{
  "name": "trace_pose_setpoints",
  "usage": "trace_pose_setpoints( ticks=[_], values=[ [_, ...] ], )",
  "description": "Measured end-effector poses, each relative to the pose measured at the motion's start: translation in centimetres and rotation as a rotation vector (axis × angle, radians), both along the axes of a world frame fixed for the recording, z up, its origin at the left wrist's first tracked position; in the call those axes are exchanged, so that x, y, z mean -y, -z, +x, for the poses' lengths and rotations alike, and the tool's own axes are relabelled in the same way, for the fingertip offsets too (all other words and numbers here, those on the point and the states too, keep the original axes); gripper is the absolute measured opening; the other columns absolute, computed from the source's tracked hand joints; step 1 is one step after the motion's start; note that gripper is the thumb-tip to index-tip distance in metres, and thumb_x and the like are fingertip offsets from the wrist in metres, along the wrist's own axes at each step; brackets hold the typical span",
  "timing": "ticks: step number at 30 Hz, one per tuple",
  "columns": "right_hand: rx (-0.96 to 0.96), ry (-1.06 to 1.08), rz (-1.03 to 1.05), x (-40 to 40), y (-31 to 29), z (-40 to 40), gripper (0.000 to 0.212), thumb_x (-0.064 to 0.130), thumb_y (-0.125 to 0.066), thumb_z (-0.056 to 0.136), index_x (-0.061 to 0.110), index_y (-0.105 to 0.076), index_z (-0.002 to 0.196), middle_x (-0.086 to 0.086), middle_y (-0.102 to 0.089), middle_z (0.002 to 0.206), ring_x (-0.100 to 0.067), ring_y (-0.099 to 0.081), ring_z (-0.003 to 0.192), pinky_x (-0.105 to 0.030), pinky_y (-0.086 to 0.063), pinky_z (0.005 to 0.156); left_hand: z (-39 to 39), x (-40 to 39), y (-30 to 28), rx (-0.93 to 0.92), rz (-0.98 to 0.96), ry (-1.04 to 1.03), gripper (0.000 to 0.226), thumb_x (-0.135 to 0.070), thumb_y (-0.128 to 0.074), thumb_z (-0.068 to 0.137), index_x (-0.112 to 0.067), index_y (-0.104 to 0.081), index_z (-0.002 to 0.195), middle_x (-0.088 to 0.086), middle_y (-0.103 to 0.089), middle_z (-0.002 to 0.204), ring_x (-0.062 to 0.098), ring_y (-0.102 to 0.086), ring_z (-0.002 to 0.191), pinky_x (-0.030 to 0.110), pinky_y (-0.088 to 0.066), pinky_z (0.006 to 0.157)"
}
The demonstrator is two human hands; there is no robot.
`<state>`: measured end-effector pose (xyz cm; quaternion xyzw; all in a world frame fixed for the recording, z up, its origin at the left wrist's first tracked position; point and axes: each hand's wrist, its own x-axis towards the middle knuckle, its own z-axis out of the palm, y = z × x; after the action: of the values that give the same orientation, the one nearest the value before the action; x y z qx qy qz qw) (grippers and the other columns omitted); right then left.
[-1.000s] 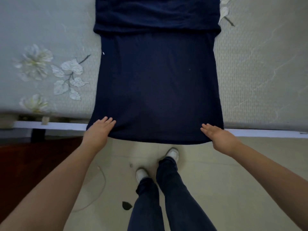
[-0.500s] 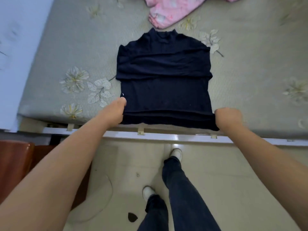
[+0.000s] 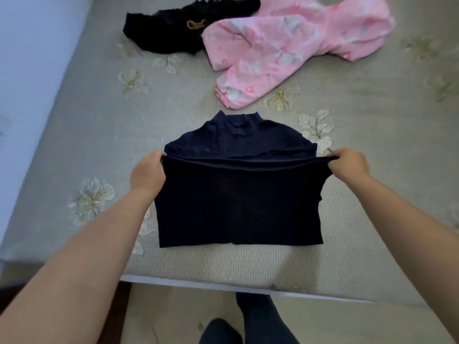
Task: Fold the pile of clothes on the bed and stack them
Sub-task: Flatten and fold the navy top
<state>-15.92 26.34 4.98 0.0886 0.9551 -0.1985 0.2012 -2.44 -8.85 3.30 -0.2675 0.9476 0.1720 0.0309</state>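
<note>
A dark navy high-neck top (image 3: 238, 202) lies on the bed with its collar pointing away from me. Its lower half is lifted and doubled toward the collar. My left hand (image 3: 149, 171) grips the left corner of the raised hem, and my right hand (image 3: 349, 163) pinches the right corner. The hem is stretched taut between them above the chest of the top. Farther back lie a crumpled pink patterned garment (image 3: 285, 48) and a black lacy garment (image 3: 173, 31), both unfolded.
The bed (image 3: 74, 135) has a grey-green cover with pale embroidered flowers. Its near edge (image 3: 198, 285) runs across the bottom, with my legs and the floor below it. A pale wall borders the bed on the left.
Both hands took hold of the hem at the bed's edge and carried it up and away from me, over the top's body. The view tilted up, showing the pink and black garments.
</note>
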Motion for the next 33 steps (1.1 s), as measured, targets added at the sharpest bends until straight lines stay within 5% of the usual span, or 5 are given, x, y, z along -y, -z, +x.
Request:
trace_pose_setpoints(
  ticks=[5, 10, 19, 27, 33],
  values=[
    [0.028, 0.072, 0.002, 1.8, 2.2, -6.4, 0.018, -0.002, -0.043, 0.075, 0.008, -0.059, 0.075, -0.013, -0.054, 0.077, -0.031, -0.054, 0.086, -0.031, -0.038, 0.076, -6.6, 2.4, 2.4, 0.083, -0.114, 0.095, 0.029, -0.007, -0.035, 0.097, 0.003, -0.057, 0.113, 0.026, -0.058, 0.108, 0.04, -0.054, 0.094, 0.035, -0.029, 0.067],
    [-0.013, 0.071, 0.184, 4.3, 4.6, -12.2, 0.017, 0.002, -0.04, 0.077, 0.009, -0.05, 0.065, -0.006, -0.046, 0.066, -0.026, -0.041, 0.08, -0.039, -0.022, 0.104, -13.2, 5.5, 5.5, 0.088, -0.189, 0.124, 0.028, -0.009, -0.037, 0.097, 0.007, -0.059, 0.104, 0.031, -0.058, 0.101, 0.043, -0.055, 0.089, 0.038, -0.03, 0.062],
    [-0.138, -0.125, 0.433, 7.8, 15.6, -16.5, 0.035, 0.006, -0.042, 0.087, 0.002, -0.054, 0.119, -0.021, -0.048, 0.126, -0.034, -0.031, 0.128, -0.06, 0.001, 0.11, -18.4, 5.5, 14.0, 0.172, -0.274, -0.01, 0.023, 0.001, -0.042, 0.089, 0.0, -0.058, 0.106, 0.022, -0.059, 0.109, 0.035, -0.049, 0.109, 0.042, -0.025, 0.097],
    [-0.615, -0.277, 0.205, 7.4, 17.3, -7.4, 0.041, 0.021, -0.041, 0.082, 0.007, -0.049, 0.119, -0.025, -0.051, 0.129, -0.038, -0.031, 0.126, -0.07, -0.022, 0.094, -12.7, -3.1, 16.7, -0.241, -0.116, 0.351, 0.045, -0.025, -0.039, 0.085, -0.007, -0.045, 0.126, 0.019, -0.052, 0.131, 0.026, -0.017, 0.139, 0.049, -0.008, 0.111],
    [-0.286, -0.333, 0.261, 3.4, 18.1, 1.7, 0.047, 0.044, -0.018, 0.096, 0.018, -0.037, 0.13, -0.019, -0.049, 0.135, -0.032, -0.027, 0.128, -0.068, -0.026, 0.094, -6.4, -4.0, 17.1, 0.075, -0.127, 0.257, 0.049, -0.034, -0.035, 0.084, -0.015, -0.037, 0.129, 0.021, -0.05, 0.132, 0.036, -0.022, 0.127, 0.062, -0.018, 0.096]
  ],
)
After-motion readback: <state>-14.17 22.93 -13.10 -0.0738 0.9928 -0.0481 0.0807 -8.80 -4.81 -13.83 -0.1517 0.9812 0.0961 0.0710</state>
